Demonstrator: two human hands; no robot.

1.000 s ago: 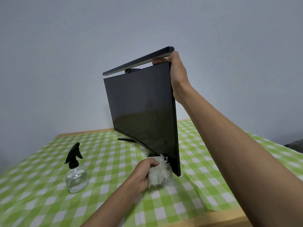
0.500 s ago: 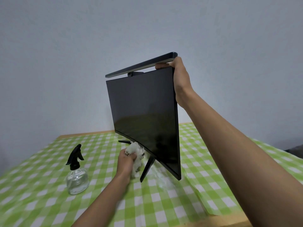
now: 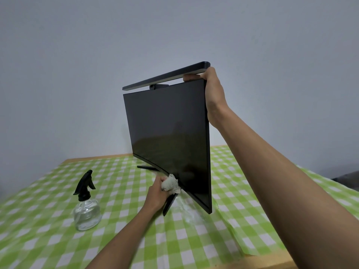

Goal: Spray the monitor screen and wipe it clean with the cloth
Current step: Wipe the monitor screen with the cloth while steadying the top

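The green-checked tablecloth (image 3: 48, 239) carries the monitor (image 3: 167, 129) at its centre, dark screen facing left, with a light bar (image 3: 165, 76) mounted along its top edge. The spray bottle (image 3: 86, 208) stands upright on the left, well apart from the monitor. The right hand (image 3: 213, 94) grips the monitor's near top corner, fingers curled over the edge, and the left hand (image 3: 156, 193) holds the bunched white cloth (image 3: 171, 184) in curled fingers, pressing it against the screen's lower edge.
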